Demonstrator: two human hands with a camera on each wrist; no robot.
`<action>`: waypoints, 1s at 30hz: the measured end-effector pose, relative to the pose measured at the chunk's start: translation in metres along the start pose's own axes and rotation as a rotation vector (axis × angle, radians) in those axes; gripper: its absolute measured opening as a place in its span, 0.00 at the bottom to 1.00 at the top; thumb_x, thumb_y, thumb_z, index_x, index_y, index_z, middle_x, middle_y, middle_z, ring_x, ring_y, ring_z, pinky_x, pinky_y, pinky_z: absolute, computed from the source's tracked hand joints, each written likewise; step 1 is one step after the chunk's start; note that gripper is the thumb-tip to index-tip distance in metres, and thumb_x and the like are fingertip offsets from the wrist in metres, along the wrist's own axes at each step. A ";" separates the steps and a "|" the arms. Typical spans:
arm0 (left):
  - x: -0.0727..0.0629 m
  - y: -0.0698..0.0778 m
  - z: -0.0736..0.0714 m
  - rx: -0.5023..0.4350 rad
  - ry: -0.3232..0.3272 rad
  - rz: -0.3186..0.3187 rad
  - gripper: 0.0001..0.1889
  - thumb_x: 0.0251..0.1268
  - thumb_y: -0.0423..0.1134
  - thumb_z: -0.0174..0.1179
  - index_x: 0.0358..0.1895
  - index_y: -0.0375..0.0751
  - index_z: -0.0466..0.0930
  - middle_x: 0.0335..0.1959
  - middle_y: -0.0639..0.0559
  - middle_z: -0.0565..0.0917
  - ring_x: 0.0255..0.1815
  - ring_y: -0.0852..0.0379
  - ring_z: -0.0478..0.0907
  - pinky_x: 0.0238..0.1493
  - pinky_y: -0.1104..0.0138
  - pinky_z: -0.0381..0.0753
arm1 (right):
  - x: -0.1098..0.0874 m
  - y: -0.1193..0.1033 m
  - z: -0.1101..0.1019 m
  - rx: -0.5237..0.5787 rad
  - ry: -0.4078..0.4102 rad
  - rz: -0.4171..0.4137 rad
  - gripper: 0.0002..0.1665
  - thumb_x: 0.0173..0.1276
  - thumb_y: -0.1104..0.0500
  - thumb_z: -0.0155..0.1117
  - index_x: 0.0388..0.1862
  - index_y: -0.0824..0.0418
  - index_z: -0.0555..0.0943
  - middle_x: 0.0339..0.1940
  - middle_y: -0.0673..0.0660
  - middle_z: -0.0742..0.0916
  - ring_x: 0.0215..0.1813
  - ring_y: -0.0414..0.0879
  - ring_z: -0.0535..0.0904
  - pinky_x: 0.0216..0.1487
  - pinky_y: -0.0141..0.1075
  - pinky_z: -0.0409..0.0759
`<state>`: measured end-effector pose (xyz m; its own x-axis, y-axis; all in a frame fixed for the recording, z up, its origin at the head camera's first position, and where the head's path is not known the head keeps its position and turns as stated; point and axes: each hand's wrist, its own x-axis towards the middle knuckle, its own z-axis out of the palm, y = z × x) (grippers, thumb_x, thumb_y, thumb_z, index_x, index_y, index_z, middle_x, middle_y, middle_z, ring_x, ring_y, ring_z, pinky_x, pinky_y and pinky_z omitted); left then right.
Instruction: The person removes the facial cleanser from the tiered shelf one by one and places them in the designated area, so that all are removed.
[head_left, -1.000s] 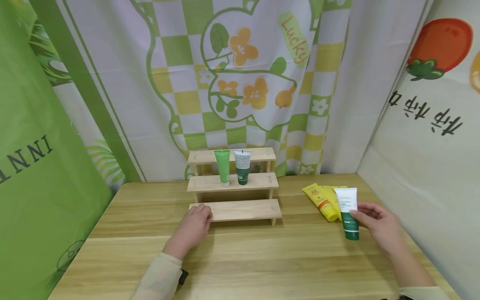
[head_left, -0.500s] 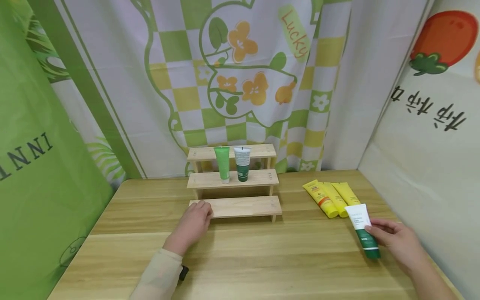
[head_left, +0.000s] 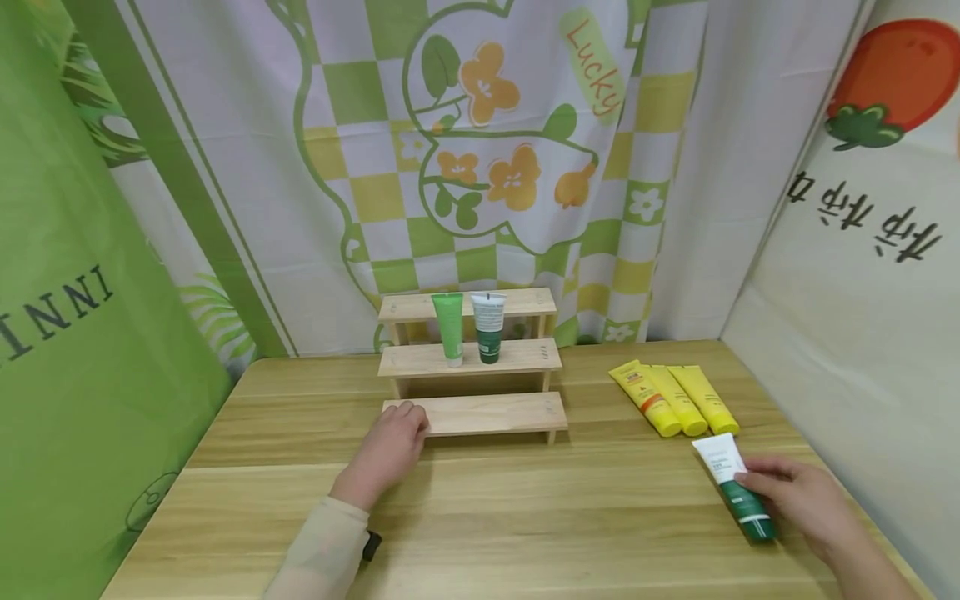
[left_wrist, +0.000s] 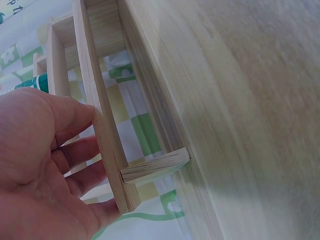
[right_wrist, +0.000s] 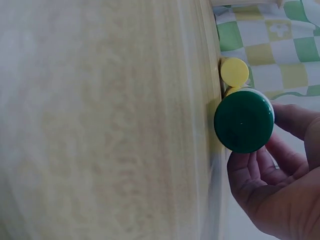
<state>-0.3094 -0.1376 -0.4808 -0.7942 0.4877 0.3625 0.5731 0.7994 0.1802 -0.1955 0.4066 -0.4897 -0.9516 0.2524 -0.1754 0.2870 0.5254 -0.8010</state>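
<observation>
My right hand (head_left: 806,500) holds a white-and-green squeeze tube (head_left: 735,487) at the table's right side, thumb on top and fingers along its far side. It is tilted low over the tabletop; whether it touches cannot be told. The right wrist view shows its round green cap (right_wrist: 244,121) end-on. My left hand (head_left: 386,450) grips the left end of the lowest step of a three-step wooden display stand (head_left: 487,414); the left wrist view shows thumb and fingers about the plank (left_wrist: 102,127). On the middle step stand a light green tube (head_left: 449,329) and another white-and-green tube (head_left: 489,327).
Three yellow tubes (head_left: 675,400) lie side by side on the wooden table (head_left: 525,525), just beyond the held tube. A patterned curtain (head_left: 480,167) hangs behind the stand. Cloth walls (head_left: 847,308) close in the sides.
My right hand has carried the white-and-green tube right and toward me, lowering and tilting it. All three yellow tubes are now uncovered. My left hand stays on the stand.
</observation>
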 end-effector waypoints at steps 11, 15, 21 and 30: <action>-0.001 0.001 -0.001 0.004 0.013 -0.007 0.07 0.64 0.30 0.62 0.32 0.43 0.74 0.29 0.54 0.71 0.32 0.53 0.69 0.38 0.59 0.71 | 0.005 -0.004 0.000 0.008 -0.034 0.064 0.41 0.66 0.47 0.68 0.61 0.79 0.70 0.47 0.65 0.83 0.37 0.41 0.79 0.35 0.36 0.81; 0.000 0.003 -0.004 -0.006 0.020 -0.006 0.07 0.64 0.29 0.63 0.32 0.42 0.74 0.29 0.54 0.71 0.32 0.52 0.68 0.38 0.59 0.71 | 0.008 -0.004 -0.002 0.018 -0.038 0.077 0.42 0.66 0.47 0.67 0.62 0.80 0.69 0.47 0.65 0.82 0.37 0.42 0.79 0.35 0.36 0.81; -0.001 0.002 -0.004 0.011 -0.004 -0.014 0.06 0.65 0.30 0.62 0.33 0.43 0.75 0.30 0.54 0.72 0.32 0.53 0.69 0.38 0.60 0.72 | 0.011 -0.003 -0.003 0.032 -0.034 0.103 0.43 0.67 0.46 0.67 0.63 0.80 0.67 0.49 0.69 0.81 0.36 0.41 0.79 0.35 0.36 0.82; -0.001 0.001 -0.004 0.006 -0.018 -0.016 0.06 0.66 0.31 0.62 0.34 0.42 0.74 0.30 0.55 0.71 0.32 0.54 0.68 0.38 0.60 0.71 | 0.015 0.000 -0.003 0.032 0.005 0.124 0.44 0.65 0.44 0.68 0.63 0.79 0.69 0.48 0.66 0.82 0.35 0.40 0.80 0.34 0.36 0.82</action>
<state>-0.3074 -0.1390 -0.4773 -0.8071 0.4808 0.3426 0.5588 0.8095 0.1803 -0.2097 0.4133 -0.4906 -0.9084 0.3179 -0.2714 0.3987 0.4641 -0.7910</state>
